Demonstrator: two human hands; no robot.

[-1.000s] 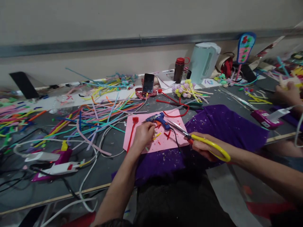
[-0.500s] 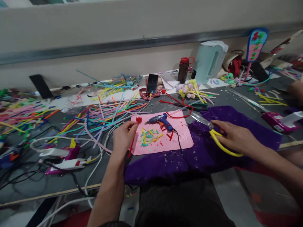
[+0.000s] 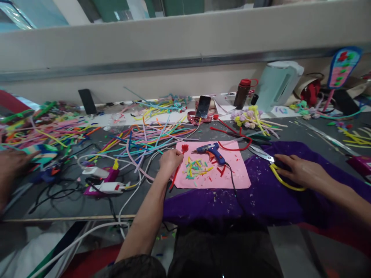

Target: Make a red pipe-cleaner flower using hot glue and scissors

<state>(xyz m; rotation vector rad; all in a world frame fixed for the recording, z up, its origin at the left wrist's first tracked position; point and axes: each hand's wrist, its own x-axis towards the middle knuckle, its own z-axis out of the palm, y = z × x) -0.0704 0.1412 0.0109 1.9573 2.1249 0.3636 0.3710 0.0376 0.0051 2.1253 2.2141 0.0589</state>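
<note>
Left hand point(image 3: 170, 160) at centre frame, fingers curled around a red stem point(image 3: 177, 170) along the left edge of the pink sheet point(image 3: 232, 179). Right hand point(image 3: 301, 173) at right of centre, lying flat and loosely spread over the yellow handles of the scissors point(image 3: 276, 170) on purple cloth point(image 3: 261, 200). Blue glue gun point(image 3: 211, 150) on the sheet's upper part, coloured snippets point(image 3: 196, 169) mid-sheet. Bare grey table point(image 3: 72, 204) only at lower left, near the front edge. Stem thin, straight, tilted, with a small red bloom on top. Another person's hand point(image 3: 11, 162) at far left.
</note>
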